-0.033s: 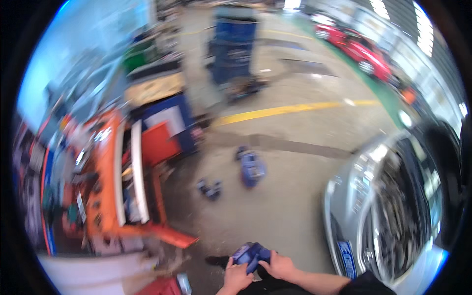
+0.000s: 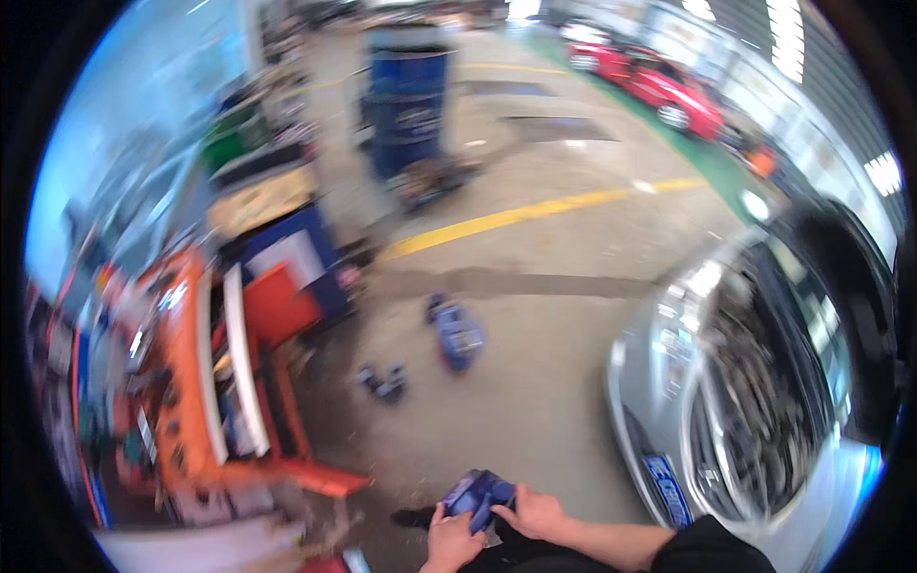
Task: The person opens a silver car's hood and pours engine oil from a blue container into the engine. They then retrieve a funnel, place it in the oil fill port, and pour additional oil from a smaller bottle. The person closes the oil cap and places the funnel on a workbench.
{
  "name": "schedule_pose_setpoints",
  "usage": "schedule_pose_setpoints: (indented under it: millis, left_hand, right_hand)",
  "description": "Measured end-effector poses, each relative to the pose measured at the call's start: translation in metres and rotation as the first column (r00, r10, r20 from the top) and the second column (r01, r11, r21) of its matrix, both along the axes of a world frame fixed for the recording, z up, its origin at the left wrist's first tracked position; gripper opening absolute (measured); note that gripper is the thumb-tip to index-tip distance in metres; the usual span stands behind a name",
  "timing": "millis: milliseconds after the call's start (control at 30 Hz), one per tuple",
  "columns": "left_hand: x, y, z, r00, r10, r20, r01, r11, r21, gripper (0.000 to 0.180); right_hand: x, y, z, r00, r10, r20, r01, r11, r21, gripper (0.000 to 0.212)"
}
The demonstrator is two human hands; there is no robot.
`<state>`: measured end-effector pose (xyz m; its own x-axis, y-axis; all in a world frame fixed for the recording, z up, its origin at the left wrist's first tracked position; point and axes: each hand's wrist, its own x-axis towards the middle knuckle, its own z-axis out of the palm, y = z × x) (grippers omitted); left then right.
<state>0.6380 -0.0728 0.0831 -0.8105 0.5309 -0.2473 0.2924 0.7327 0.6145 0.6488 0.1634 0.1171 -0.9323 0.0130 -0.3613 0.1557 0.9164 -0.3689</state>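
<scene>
1. Across the workshop, the concrete floor point(image 2: 535, 401) gives open standing room ahead of the wearer; I would settle the footing before turning with a load.

2. At right, a silver car point(image 2: 659, 392) with its engine bay point(image 2: 759, 411) exposed. From my remote view the right forearm appears close to its front; I would have that elbow tucked in to spare the bodywork.

3. At left, an orange metal cart point(image 2: 181, 420), its low front bar point(image 2: 325, 477) reaching toward the wearer's side. I judge it a likely knock point and would give it clearance.

4. Farther off, a dark blue drum point(image 2: 406, 105) on the floor, well apart from the hands.

5. Ahead on the floor, a blue jug-like container point(image 2: 458, 339), with small dark pieces point(image 2: 384, 382) beside it, too blurred for me to identify. Both call for careful foot placement.

6. At lower centre, held up in front of the body, a boxy blue object point(image 2: 482, 501); blur hides its exact kind. I would tilt it slowly and look before shifting grip.

7. Around this object, both hands are clamped: the left hand point(image 2: 454, 544) on the near left side, the right hand point(image 2: 537, 516) on the right, thumb across it. Sound practice, I judge, is even pressure from both, releasing one only once the other bears the weight.
</scene>
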Motion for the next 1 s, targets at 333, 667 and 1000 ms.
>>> schedule_pose_setpoints:
  millis: [333,667,1000]
  left_hand:
    - [-0.048,0.295,0.163,0.739,-0.605,-0.299,0.621,0.782,-0.048,0.05]
    - [-0.01,0.587,0.251,0.447,-0.86,-0.247,0.878,0.475,-0.064,0.045]
    - [0.062,0.818,0.229,0.685,-0.707,0.175,0.58,0.675,0.457,0.061]
  right_hand:
    - [0.091,0.269,0.126,0.928,-0.295,-0.228,0.302,0.953,-0.003,0.052]
    - [0.231,0.462,0.216,0.874,-0.395,-0.284,0.436,0.895,0.094,0.043]
    - [0.26,0.694,0.259,0.686,-0.542,-0.485,0.706,0.657,0.265,0.042]
